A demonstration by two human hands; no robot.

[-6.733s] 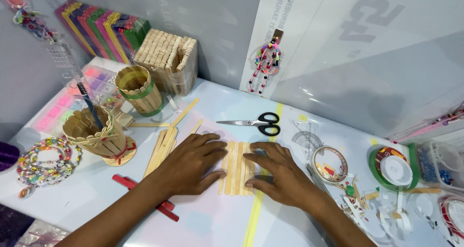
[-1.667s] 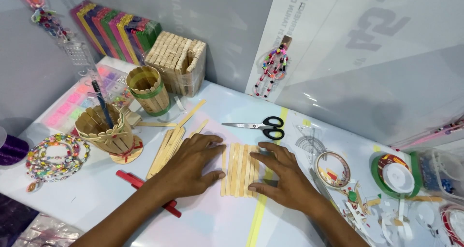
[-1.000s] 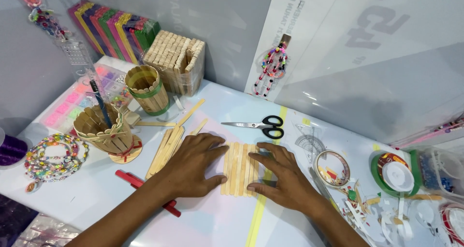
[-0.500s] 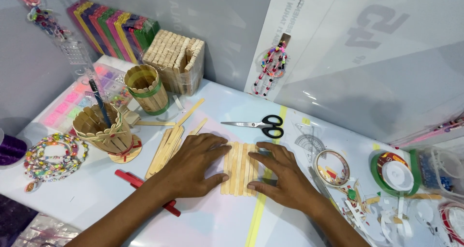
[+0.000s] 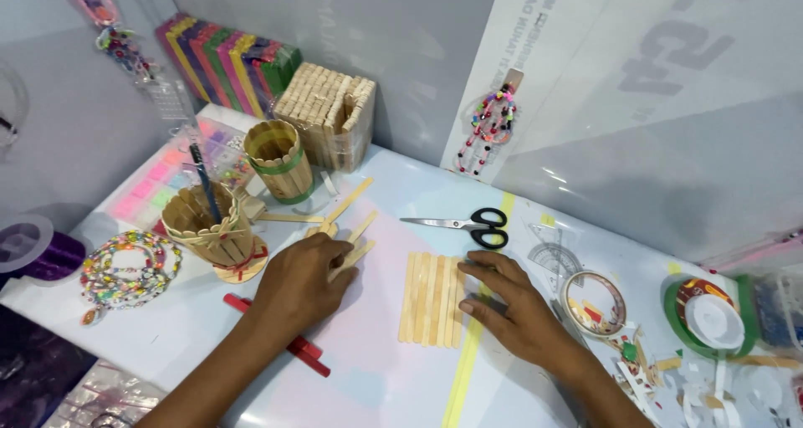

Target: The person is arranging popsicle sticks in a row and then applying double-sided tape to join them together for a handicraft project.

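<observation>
A flat row of several wooden craft sticks (image 5: 431,298) lies side by side on the white table (image 5: 393,378). My right hand (image 5: 510,311) rests flat at the row's right edge, fingertips touching the sticks. My left hand (image 5: 303,284) is to the left of the row, on a loose pile of craft sticks (image 5: 351,244), with its fingers curled over them. Whether it grips a stick I cannot tell.
Black-handled scissors (image 5: 464,225) lie behind the row. A stick-built cup with a pen (image 5: 209,227), a green-banded stick cup (image 5: 278,160), a stick bundle (image 5: 328,114), a red marker (image 5: 288,343) and a bead bracelet (image 5: 125,265) sit left. Tape rolls (image 5: 594,302) and scraps lie right.
My left hand has left the row of sticks and moved left onto the loose pile. The right hand has stayed at the row's right edge.
</observation>
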